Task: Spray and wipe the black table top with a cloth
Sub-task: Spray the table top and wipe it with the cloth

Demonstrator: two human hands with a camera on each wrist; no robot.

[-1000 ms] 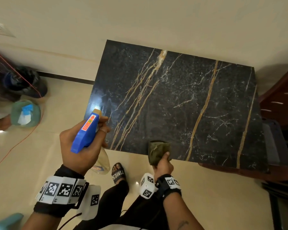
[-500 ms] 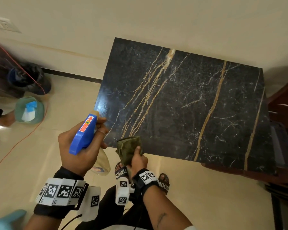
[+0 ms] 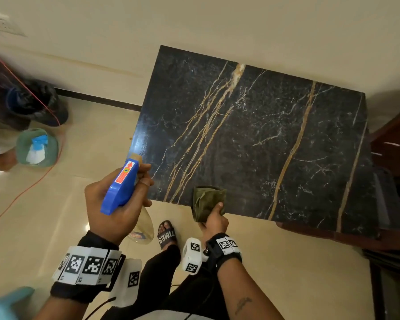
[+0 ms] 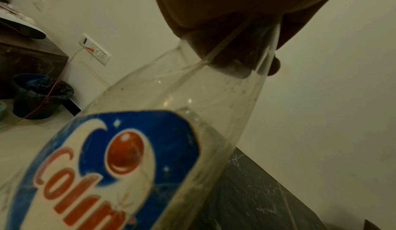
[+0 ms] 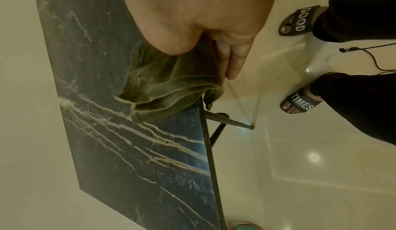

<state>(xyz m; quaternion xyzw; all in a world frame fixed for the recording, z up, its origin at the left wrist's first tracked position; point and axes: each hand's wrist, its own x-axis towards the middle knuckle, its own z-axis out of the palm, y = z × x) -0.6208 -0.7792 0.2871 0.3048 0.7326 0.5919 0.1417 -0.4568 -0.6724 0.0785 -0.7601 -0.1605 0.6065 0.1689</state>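
Note:
The black marble table top [image 3: 263, 139] with gold veins stands against the wall. My left hand [image 3: 118, 199] grips a clear spray bottle [image 3: 146, 225] with a blue trigger head [image 3: 120, 185], held off the table's near left corner. The bottle's label [image 4: 102, 171] fills the left wrist view. My right hand [image 3: 214, 219] holds a folded olive-green cloth [image 3: 207, 200] against the table's near edge. In the right wrist view the cloth [image 5: 169, 87] lies over the edge of the table top [image 5: 133, 157], my fingers [image 5: 233, 59] below it.
A black-lined bin [image 3: 37, 102], a green bowl [image 3: 36, 147] and an orange cable [image 3: 21, 192] are on the floor at left. Dark wooden furniture [image 3: 393, 139] stands right of the table. My sandalled foot [image 3: 166, 234] is close to the table's front edge.
My right hand slid the cloth left along the near edge, then back to the right. The left hand with the bottle stayed near the left corner.

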